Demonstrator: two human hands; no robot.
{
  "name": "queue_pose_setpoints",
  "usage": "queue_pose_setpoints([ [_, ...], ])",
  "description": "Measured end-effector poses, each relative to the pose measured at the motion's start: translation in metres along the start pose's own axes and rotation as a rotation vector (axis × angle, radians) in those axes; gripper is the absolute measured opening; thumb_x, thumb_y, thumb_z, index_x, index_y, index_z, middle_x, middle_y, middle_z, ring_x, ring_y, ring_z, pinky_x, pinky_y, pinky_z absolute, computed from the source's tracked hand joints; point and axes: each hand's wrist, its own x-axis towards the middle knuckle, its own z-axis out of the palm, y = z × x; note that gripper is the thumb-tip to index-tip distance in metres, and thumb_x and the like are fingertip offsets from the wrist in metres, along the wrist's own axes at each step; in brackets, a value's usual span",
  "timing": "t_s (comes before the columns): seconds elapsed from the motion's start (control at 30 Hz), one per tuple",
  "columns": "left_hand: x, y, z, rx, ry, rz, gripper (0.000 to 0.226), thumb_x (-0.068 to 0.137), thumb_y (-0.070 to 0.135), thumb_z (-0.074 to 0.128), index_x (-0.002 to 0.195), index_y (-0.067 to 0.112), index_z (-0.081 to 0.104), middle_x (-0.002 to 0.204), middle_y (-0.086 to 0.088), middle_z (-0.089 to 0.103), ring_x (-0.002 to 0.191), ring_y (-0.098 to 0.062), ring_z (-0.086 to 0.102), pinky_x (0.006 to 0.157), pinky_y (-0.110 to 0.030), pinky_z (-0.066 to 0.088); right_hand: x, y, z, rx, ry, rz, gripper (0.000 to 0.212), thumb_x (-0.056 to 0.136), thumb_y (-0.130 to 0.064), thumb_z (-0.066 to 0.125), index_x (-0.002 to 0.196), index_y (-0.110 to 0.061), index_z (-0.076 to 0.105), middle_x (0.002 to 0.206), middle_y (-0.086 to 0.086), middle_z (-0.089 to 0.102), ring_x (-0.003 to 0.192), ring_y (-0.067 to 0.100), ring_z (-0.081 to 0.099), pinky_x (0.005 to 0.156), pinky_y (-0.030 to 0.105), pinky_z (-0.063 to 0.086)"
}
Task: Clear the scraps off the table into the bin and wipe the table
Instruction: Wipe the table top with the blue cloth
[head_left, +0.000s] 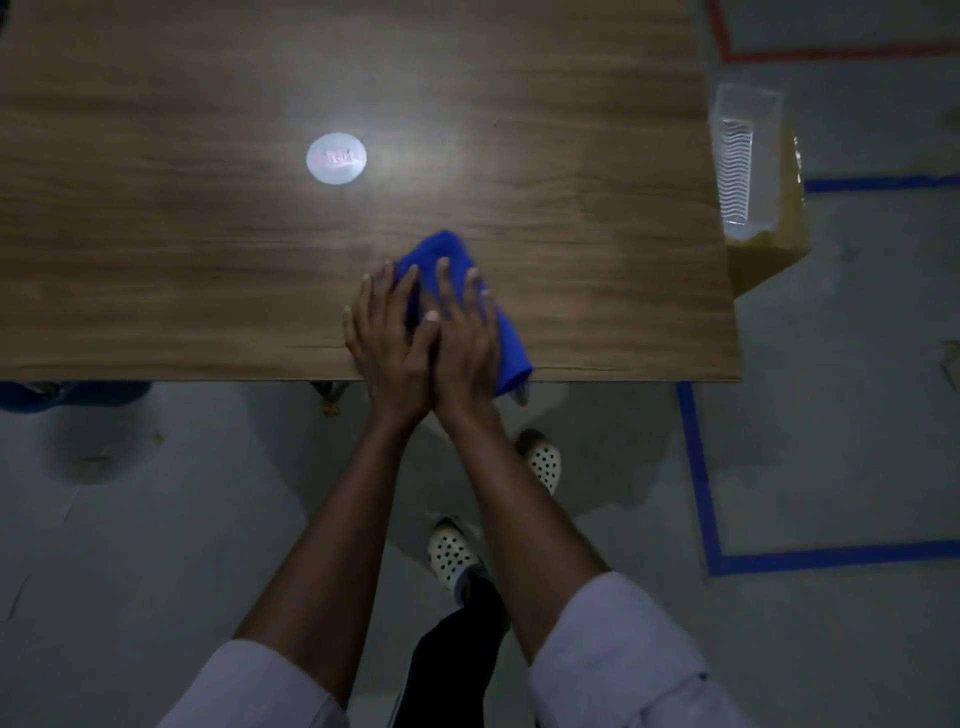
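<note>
The middle of the cloth (511, 353) lies hidden under the left hand (387, 332) and right hand (465, 332). Only its far tip and its near right end, which hangs over the edge of the surface (208, 291), show. The surface runs out of the picture at the top and left. Glare washes out the white disc (336, 158), and the mark on it, perhaps raised lettering, cannot be read. The box (769, 254) is partly hidden behind the surface's right edge and the clear container (743, 156); its contents cannot be told. A blue thing (72, 395) shows only as a strip below the near edge. Both sleeves (260, 686) are cut off at the bottom.
</note>
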Motion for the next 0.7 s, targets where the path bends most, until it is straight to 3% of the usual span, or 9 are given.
queue_pose_setpoints([
  [0.07, 0.005, 0.000, -0.016, -0.195, -0.010, -0.065, 0.075, 0.089, 0.050, 0.043, 0.153, 0.012, 0.042, 0.162, 0.005, 0.025, 0.153, -0.016, 0.017, 0.126, -0.030, 0.006, 0.005, -0.021, -0.008, 0.233, -0.215, -0.030, 0.053, 0.108, -0.023, 0.033, 0.160, -0.031, 0.030, 0.168, -0.001, 0.027, 0.155, 0.025, 0.026, 0.124, 0.036, 0.015],
  [0.1, 0.008, 0.002, -0.024, -0.258, -0.008, -0.085, 0.076, 0.088, 0.050, 0.044, 0.155, 0.014, 0.038, 0.164, 0.005, 0.021, 0.154, -0.015, 0.016, 0.123, -0.020, 0.004, 0.008, -0.021, -0.019, 0.430, -0.279, -0.004, 0.052, 0.105, -0.019, 0.044, 0.156, -0.030, 0.041, 0.161, 0.003, 0.041, 0.148, 0.026, 0.039, 0.121, 0.037, 0.025],
  [0.17, 0.012, 0.009, -0.035, -0.293, 0.000, -0.052, 0.075, 0.091, 0.048, 0.045, 0.159, 0.019, 0.031, 0.169, 0.000, 0.017, 0.156, -0.012, 0.013, 0.119, -0.012, 0.004, 0.011, -0.006, -0.043, 0.721, -0.152, 0.099, 0.050, 0.097, -0.016, 0.057, 0.146, -0.028, 0.057, 0.141, 0.005, 0.064, 0.126, 0.028, 0.061, 0.108, 0.039, 0.046],
  [0.2, 0.014, 0.013, -0.037, -0.280, -0.001, -0.028, 0.074, 0.094, 0.047, 0.045, 0.160, 0.021, 0.027, 0.171, -0.001, 0.017, 0.157, -0.011, 0.012, 0.120, -0.015, 0.005, 0.010, 0.010, -0.052, 0.730, -0.039, 0.170, 0.050, 0.097, -0.020, 0.058, 0.146, -0.029, 0.057, 0.140, 0.003, 0.065, 0.123, 0.027, 0.063, 0.105, 0.038, 0.048],
  [0.27, 0.023, 0.018, -0.033, -0.209, -0.027, -0.010, 0.070, 0.096, 0.048, 0.041, 0.161, 0.026, 0.024, 0.171, 0.000, 0.018, 0.158, -0.012, 0.010, 0.124, -0.027, 0.003, 0.006, 0.053, -0.062, 0.556, 0.101, 0.278, 0.051, 0.102, -0.038, 0.054, 0.153, -0.036, 0.046, 0.158, 0.000, 0.047, 0.141, 0.024, 0.047, 0.116, 0.041, 0.038],
  [0.33, 0.032, 0.019, -0.025, -0.076, -0.060, 0.020, 0.066, 0.098, 0.049, 0.036, 0.160, 0.029, 0.028, 0.170, 0.004, 0.023, 0.158, -0.014, 0.011, 0.126, -0.038, 0.001, 0.001, 0.094, -0.063, 0.277, 0.003, 0.361, 0.055, 0.104, -0.062, 0.034, 0.157, -0.050, 0.028, 0.171, -0.004, 0.017, 0.158, 0.025, 0.012, 0.127, 0.051, 0.010],
  [0.4, 0.040, 0.014, -0.015, 0.071, -0.089, 0.098, 0.060, 0.100, 0.048, 0.033, 0.158, 0.031, 0.034, 0.167, 0.006, 0.030, 0.158, -0.014, 0.013, 0.127, -0.043, 0.000, -0.001, 0.118, -0.051, 0.001, -0.083, 0.374, 0.059, 0.103, -0.070, 0.019, 0.159, -0.053, 0.012, 0.173, -0.009, -0.005, 0.159, 0.025, -0.008, 0.126, 0.056, -0.002],
  [0.57, 0.063, 0.010, 0.008, 0.142, -0.114, 0.108, 0.062, 0.100, 0.051, 0.029, 0.156, 0.028, 0.039, 0.166, 0.004, 0.034, 0.157, -0.016, 0.016, 0.127, -0.040, -0.002, 0.050, 0.101, -0.025, -0.062, 0.012, 0.365, 0.057, 0.106, -0.061, 0.017, 0.161, -0.047, 0.010, 0.173, -0.004, -0.003, 0.159, 0.031, -0.005, 0.126, 0.058, 0.004],
  [0.7, 0.079, 0.006, 0.014, -0.034, -0.151, 0.082, 0.073, 0.097, 0.056, 0.032, 0.160, 0.020, 0.031, 0.169, 0.000, 0.024, 0.158, -0.016, 0.011, 0.127, -0.038, 0.001, 0.090, 0.039, -0.001, -0.099, -0.061, 0.046, 0.058, 0.108, -0.052, 0.025, 0.163, -0.042, 0.008, 0.173, -0.003, -0.007, 0.159, 0.032, -0.006, 0.127, 0.052, 0.001],
])
